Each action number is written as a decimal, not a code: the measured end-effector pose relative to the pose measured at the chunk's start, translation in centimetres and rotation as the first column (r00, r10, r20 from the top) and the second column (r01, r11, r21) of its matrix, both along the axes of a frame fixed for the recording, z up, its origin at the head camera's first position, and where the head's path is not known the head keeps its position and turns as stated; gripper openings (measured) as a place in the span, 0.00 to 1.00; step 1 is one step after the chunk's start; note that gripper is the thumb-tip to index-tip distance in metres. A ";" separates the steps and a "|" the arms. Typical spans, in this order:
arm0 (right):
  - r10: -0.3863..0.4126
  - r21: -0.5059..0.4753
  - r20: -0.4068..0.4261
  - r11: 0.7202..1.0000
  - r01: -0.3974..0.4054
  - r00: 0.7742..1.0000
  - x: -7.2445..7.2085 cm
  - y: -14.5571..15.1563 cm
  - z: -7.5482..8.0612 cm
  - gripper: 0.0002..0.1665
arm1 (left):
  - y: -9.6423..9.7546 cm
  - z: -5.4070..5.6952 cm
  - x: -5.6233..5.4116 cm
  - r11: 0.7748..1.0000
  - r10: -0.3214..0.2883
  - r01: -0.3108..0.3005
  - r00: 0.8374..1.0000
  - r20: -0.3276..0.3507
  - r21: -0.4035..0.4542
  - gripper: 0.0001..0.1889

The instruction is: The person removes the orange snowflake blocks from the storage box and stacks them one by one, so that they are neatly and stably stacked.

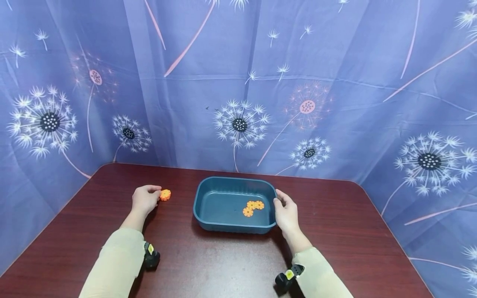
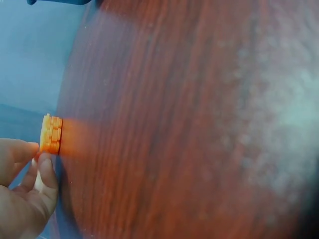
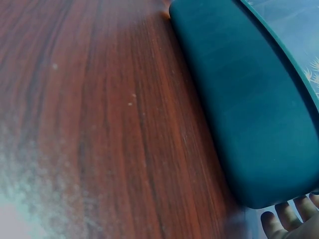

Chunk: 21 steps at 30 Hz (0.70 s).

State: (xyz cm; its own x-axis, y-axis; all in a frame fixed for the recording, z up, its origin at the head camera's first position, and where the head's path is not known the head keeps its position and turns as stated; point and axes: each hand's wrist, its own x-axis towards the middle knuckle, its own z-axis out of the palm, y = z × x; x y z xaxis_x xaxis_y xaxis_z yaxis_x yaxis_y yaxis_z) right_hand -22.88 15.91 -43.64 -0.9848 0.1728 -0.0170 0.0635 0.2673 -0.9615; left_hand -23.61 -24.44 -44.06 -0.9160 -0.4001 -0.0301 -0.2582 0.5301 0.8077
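On the left of the table, my left hand (image 1: 144, 199) pinches at the edge of a small stack of orange notched, flower-shaped discs (image 1: 165, 195). In the left wrist view the thumb and a fingertip meet at the lower side of this stack (image 2: 51, 134), whose layers show edge-on. A dark teal rectangular plastic tub (image 1: 234, 228) sits mid-table. My right hand (image 1: 287, 213) grips its right end, thumb by the rim. Several fingertips (image 3: 286, 215) show against the tub's outer end in the right wrist view. Inside lie three similar orange discs (image 1: 248, 211), toward the right.
The dark red wood-grain table (image 1: 223, 265) has a rounded far edge. Behind it and along both sides hangs a blue curtain (image 1: 179, 107) with dandelion prints. A small black camera is strapped to each sleeved wrist (image 1: 123, 244).
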 end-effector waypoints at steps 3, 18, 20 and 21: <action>-0.002 0.001 -0.003 1.000 0.002 1.000 0.0 0.0 0.0 0.25 | -0.1 0.0 0.1 0.999 0.009 -0.011 0.999 -0.039 -0.047 0.16; -0.010 -0.002 -0.008 1.000 0.009 1.000 0.1 0.1 -0.2 0.25 | 0.7 0.7 0.3 0.996 0.070 -0.080 0.974 -0.216 -0.037 0.16; -0.007 -0.003 -0.007 1.000 0.007 1.000 0.1 0.0 -0.1 0.25 | 1.1 1.0 0.5 0.997 0.056 -0.065 0.971 -0.233 -0.031 0.16; -0.005 -0.003 -0.008 1.000 0.005 1.000 0.1 0.0 -0.1 0.25 | 1.3 1.1 0.6 0.998 0.047 -0.055 0.970 -0.239 -0.027 0.16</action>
State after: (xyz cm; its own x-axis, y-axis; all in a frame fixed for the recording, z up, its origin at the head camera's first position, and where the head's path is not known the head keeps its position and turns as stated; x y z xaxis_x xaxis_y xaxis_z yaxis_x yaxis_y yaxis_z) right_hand -22.78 15.93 -43.75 -0.9840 0.1777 -0.0099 0.0574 0.2641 -0.9628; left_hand -23.04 -23.17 -42.97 -0.8737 -0.4433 0.2002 -0.0879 0.5487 0.8314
